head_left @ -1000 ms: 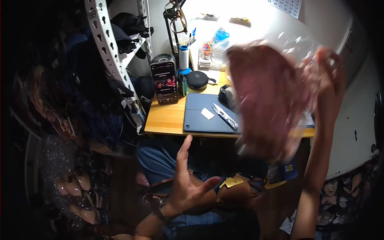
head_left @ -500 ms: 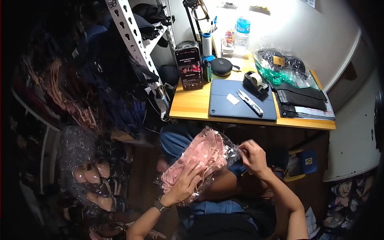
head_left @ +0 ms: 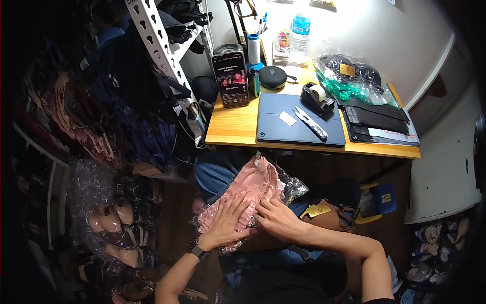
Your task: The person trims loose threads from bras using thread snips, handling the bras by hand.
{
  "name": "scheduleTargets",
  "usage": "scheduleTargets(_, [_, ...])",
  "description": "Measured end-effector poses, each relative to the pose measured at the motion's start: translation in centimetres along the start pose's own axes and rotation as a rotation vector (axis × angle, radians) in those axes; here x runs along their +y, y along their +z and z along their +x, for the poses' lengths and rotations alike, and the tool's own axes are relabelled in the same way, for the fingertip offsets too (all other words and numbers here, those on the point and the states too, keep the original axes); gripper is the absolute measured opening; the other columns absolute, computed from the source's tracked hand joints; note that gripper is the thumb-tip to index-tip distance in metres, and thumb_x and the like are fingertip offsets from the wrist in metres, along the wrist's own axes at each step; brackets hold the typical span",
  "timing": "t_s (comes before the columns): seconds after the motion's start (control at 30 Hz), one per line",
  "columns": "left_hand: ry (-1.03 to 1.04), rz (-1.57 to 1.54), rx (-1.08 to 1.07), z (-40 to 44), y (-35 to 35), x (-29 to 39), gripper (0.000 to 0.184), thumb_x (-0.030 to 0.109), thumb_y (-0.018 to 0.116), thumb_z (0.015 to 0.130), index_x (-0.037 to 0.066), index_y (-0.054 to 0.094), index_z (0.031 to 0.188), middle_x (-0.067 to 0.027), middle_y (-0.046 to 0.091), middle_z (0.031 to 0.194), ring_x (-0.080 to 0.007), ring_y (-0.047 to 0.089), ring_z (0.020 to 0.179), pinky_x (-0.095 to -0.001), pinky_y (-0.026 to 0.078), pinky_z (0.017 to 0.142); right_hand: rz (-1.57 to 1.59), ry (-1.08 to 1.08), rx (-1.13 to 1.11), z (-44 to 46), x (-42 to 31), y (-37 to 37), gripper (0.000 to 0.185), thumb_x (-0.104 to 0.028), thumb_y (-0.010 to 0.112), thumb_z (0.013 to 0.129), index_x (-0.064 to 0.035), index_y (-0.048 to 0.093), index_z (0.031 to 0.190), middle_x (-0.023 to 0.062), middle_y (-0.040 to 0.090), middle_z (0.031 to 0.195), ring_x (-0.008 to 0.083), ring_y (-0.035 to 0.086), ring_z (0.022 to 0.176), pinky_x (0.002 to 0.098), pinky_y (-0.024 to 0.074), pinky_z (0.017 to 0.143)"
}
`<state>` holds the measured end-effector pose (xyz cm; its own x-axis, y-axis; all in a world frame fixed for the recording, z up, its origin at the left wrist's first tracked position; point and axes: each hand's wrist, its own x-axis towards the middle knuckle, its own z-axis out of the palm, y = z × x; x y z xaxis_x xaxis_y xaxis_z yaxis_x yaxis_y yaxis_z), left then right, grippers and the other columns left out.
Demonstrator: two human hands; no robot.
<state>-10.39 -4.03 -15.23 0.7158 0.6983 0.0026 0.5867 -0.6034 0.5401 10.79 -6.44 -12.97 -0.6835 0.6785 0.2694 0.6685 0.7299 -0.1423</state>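
Observation:
On my lap lies a pink bra [head_left: 242,183] with its straps bunched on top, partly inside a clear plastic bag [head_left: 296,188]. The bag's crumpled edge sticks out on the right. My left hand [head_left: 227,219] rests flat across the lower left part of the bra, fingers stretched and pressing on it. Curled against the bra's right side is my right hand [head_left: 276,218], its fingers closed on the pink fabric; the fingertips are partly hidden. A brown bra with a yellow tag [head_left: 318,210] lies just right of that hand.
A wooden desk [head_left: 230,134] ahead holds a phone [head_left: 231,80], a blue tablet case [head_left: 273,134], a small knife [head_left: 310,123], a tape dispenser [head_left: 317,99] and a bagged bra [head_left: 349,76]. A metal shelf [head_left: 152,35] stands left, near bagged bras [head_left: 114,218].
My right hand has moved left and inward, from the bag's edge onto the pink bra. My left hand stays flat on it. The camera view has shifted slightly.

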Motion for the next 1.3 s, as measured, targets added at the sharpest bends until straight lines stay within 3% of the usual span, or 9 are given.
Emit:
scheduleTargets(0.27, [0.001,-0.084,-0.015,0.5,0.2,-2.2,0.068,0.044,0.058,0.087,0.012,0.033,0.142,-0.0114,0.020,0.152,-0.0290,0.015,0.141,-0.0473,0.010,0.114,0.319,-0.031,-0.043,2.4,0.3,-0.2,0.043,-0.018,0.069,0.055,0.0026,0.062,0.092,0.0154,0.050,0.104,0.0292,0.048,0.099,0.0381,0.0436,0.085])
scheduleTargets(0.4, [-0.064,-0.156,0.241,0.9,-0.5,-1.7,0.046,0.029,0.059,0.090,0.009,0.050,0.131,-0.0148,0.046,0.137,-0.0263,0.040,0.130,-0.0420,0.029,0.108,0.452,-0.166,-0.302,0.0,-1.8,-3.4,0.046,-0.016,0.068,0.057,0.0015,0.061,0.099,0.0167,0.046,0.105,0.0306,0.047,0.100,0.0393,0.0450,0.085])
scheduleTargets(0.6, [-0.269,-0.503,0.563,1.2,-5.3,-7.6,0.016,0.007,0.058,0.091,-0.002,0.067,0.099,-0.0068,0.070,0.086,-0.0119,0.065,0.084,-0.0244,0.052,0.073,0.312,-0.044,-0.299,-6.5,-2.0,-7.8,0.037,-0.013,0.065,0.066,0.0001,0.056,0.099,0.0187,0.049,0.112,0.0339,0.047,0.110,0.0373,0.0426,0.094])
scheduleTargets(0.7, [-0.338,-0.652,0.507,1.8,-4.7,-8.4,0.020,0.014,0.059,0.091,-0.001,0.066,0.100,-0.0095,0.070,0.086,-0.0138,0.066,0.084,-0.0264,0.052,0.073,0.103,-0.103,-0.269,-8.2,-1.8,-8.5,0.033,-0.011,0.061,0.071,-0.0003,0.054,0.101,0.0209,0.050,0.116,0.0348,0.047,0.115,0.0388,0.0408,0.098])
scheduleTargets(0.93, [-0.412,-0.572,0.242,2.9,-2.8,-5.1,0.035,0.029,0.049,0.097,-0.001,0.060,0.111,-0.0074,0.067,0.098,-0.0104,0.060,0.093,-0.0249,0.047,0.082,0.443,0.189,-0.015,-2.6,-3.4,-8.7,0.051,-0.014,0.059,0.074,0.0047,0.048,0.120,0.0243,0.051,0.120,0.0380,0.046,0.118,0.0473,0.0358,0.101])
scheduleTargets(1.1, [-0.338,-0.672,0.273,2.7,-1.5,-4.3,0.044,0.040,0.044,0.098,0.001,0.058,0.114,-0.0099,0.065,0.101,-0.0124,0.060,0.092,-0.0263,0.046,0.081,-0.322,-0.046,0.073,4.4,-1.1,1.0,0.058,-0.017,0.062,0.070,0.0012,0.050,0.124,0.0204,0.056,0.113,0.0309,0.058,0.104,0.0426,0.0467,0.088])
scheduleTargets(1.2, [-0.303,-0.848,0.321,2.2,-2.9,-3.9,0.049,0.045,0.042,0.097,0.002,0.058,0.113,-0.0101,0.065,0.101,-0.0144,0.060,0.089,-0.0267,0.046,0.079,-0.134,-0.023,0.160,5.6,0.8,1.0,0.060,-0.019,0.065,0.075,-0.0063,0.048,0.131,0.0184,0.060,0.112,0.0327,0.064,0.088,0.0395,0.0545,0.075])
scheduleTargets(1.27, [-0.252,-1.127,0.250,-0.2,-3.9,-3.0,0.055,0.049,0.040,0.097,0.001,0.057,0.114,-0.0090,0.065,0.102,-0.0160,0.060,0.087,-0.0263,0.045,0.080,0.167,0.302,-0.189,4.5,-0.4,-3.8,0.057,-0.024,0.067,0.077,-0.0098,0.049,0.129,0.0159,0.061,0.112,0.0298,0.064,0.092,0.0386,0.0540,0.079])
scheduleTargets(1.3, [-0.287,-1.122,0.298,-1.6,-4.2,-2.7,0.055,0.049,0.040,0.097,0.001,0.057,0.114,-0.0090,0.065,0.102,-0.0160,0.060,0.087,-0.0263,0.045,0.080,0.403,0.287,0.024,3.4,-0.2,-5.1,0.055,-0.024,0.068,0.078,-0.0082,0.050,0.127,0.0155,0.062,0.111,0.0284,0.064,0.092,0.0383,0.0538,0.079])
